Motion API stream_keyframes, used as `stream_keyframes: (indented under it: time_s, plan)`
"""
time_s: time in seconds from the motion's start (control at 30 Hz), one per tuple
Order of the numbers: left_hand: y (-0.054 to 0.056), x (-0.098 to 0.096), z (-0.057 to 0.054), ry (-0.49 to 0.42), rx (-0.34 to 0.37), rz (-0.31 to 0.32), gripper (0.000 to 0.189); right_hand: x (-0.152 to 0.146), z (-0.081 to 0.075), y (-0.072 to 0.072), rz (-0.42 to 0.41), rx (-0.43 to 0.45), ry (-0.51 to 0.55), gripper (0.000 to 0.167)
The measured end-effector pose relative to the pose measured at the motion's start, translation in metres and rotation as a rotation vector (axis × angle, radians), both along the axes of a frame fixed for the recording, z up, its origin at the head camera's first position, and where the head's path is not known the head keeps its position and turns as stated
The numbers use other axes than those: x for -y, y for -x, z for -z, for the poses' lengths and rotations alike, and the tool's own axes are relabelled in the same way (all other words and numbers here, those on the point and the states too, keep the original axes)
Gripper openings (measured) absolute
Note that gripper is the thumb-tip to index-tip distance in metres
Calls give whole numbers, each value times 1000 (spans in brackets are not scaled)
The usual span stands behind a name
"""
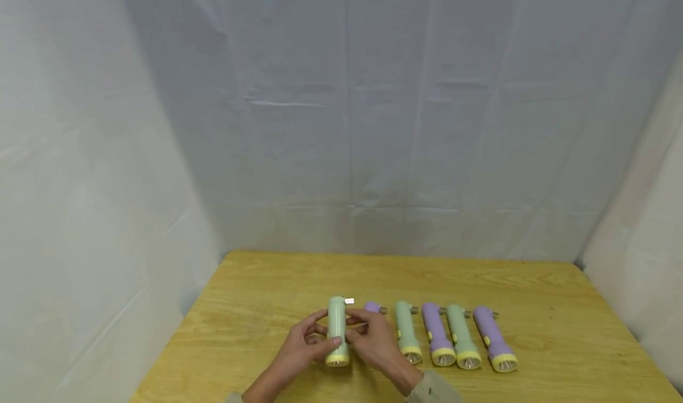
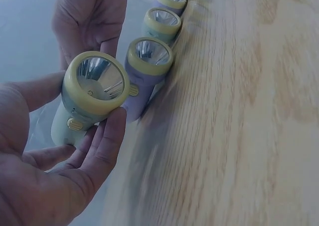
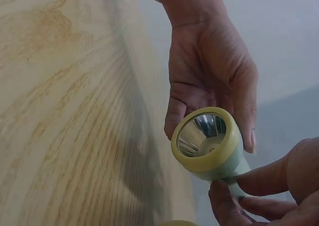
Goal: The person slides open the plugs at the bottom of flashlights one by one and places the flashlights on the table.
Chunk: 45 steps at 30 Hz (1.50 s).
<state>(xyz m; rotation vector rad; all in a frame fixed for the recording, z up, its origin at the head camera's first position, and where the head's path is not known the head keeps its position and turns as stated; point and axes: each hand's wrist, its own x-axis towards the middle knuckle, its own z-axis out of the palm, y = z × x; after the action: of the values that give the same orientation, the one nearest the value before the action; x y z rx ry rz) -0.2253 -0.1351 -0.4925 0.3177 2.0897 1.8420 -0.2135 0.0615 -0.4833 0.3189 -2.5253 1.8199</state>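
A pale green flashlight (image 1: 337, 326) with a yellow rim is held between both hands, above the wooden table, with its lens end toward me. My left hand (image 1: 300, 345) grips it from the left, the thumb across its lens end. From the right, my right hand (image 1: 373, 339) pinches the body near the tail, where a bright white piece (image 1: 349, 301) juts out sideways. In the left wrist view the flashlight's lens (image 2: 102, 79) and its ribbed yellow switch (image 2: 75, 124) face the camera. The right wrist view has the right hand's fingers (image 3: 264, 178) on the body behind the yellow rim.
To the right lies a row of several flashlights, purple and green by turns. The nearest purple one (image 1: 372, 306) is partly hidden by my right hand; the farthest purple one (image 1: 493, 336) ends the row. Metal plug prongs (image 1: 414, 310) show at their tails. Pale sheets (image 1: 373, 154) enclose the wooden table (image 1: 560, 332).
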Motion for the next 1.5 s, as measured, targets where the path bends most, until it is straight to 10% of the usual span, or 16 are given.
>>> stream_keyframes:
  time_s: [1.5]
  plan:
    - [17, 4, 19, 20, 7, 67, 57, 8, 0, 22, -65, 72, -280, 44]
